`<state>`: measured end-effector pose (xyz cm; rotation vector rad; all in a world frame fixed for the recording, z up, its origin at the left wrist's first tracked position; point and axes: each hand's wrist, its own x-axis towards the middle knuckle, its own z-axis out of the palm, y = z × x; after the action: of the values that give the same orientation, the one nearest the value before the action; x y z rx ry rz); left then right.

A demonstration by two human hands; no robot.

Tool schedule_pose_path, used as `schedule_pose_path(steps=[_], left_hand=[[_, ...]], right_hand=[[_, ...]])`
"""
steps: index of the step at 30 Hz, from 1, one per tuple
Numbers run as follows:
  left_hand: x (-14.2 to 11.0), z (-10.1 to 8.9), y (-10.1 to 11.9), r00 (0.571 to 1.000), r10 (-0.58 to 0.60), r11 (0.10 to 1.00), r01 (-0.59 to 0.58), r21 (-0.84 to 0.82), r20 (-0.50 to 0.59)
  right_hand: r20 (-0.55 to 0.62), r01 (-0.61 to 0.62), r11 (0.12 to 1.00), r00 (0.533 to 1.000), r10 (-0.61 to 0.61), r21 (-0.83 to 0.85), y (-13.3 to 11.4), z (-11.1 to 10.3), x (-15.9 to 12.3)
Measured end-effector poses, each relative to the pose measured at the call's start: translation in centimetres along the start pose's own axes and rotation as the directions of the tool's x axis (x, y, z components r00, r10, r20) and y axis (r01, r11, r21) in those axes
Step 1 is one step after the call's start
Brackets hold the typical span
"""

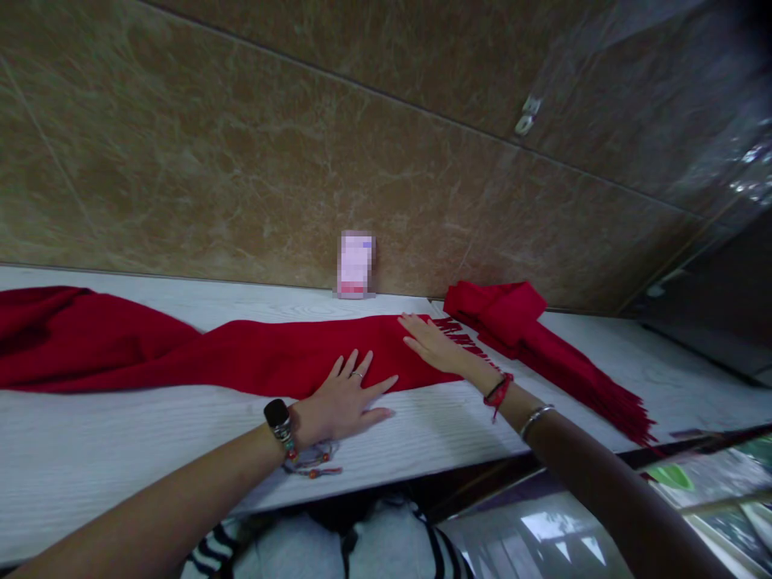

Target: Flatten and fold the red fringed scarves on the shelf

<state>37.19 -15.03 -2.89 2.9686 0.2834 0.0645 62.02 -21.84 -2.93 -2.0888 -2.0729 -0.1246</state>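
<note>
A long red scarf stretches across the white tabletop, flat in the middle and bunched toward the left edge of the view. Its fringed end lies just beyond my right hand. My left hand rests palm down on the scarf's near edge with its fingers spread. Nearer the fringe, my right hand also presses flat on the cloth, fingers stretched out. To the right lies a second red scarf, folded and knotted-looking at its top, its fringe trailing toward the table's front edge.
A blurred pink and white packet or phone leans against the brown marbled wall behind the table. A dark box-like object stands at the far right. Below the front right edge, a green item shows.
</note>
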Motion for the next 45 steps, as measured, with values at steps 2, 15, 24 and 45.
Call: schedule_pose_path(steps=[2,15,24,45], left_hand=[[0.1,0.0,0.0,1.0,0.002,1.0,-0.002,0.016,0.018],[0.1,-0.2,-0.3,0.99,0.142,0.989,-0.141,0.032,-0.026],[0.3,-0.2,-0.5,0.976,0.207,0.978,-0.207,0.008,0.065],[-0.3,-4.5,-5.7,0.987,-0.067,0.992,0.081,0.096,-0.143]], right_hand=[[0.059,-0.006,1.0,0.998,0.005,0.018,-1.1,0.6,-0.8],[-0.026,-0.089,0.995,0.996,0.088,-0.047,0.6,-1.8,-3.6],[0.189,0.077,0.997,0.979,-0.078,0.012,-3.1,-1.4,-6.5],[0.013,0.007,0.999,1.0,-0.008,0.035,-6.1,-2.7,4.4]])
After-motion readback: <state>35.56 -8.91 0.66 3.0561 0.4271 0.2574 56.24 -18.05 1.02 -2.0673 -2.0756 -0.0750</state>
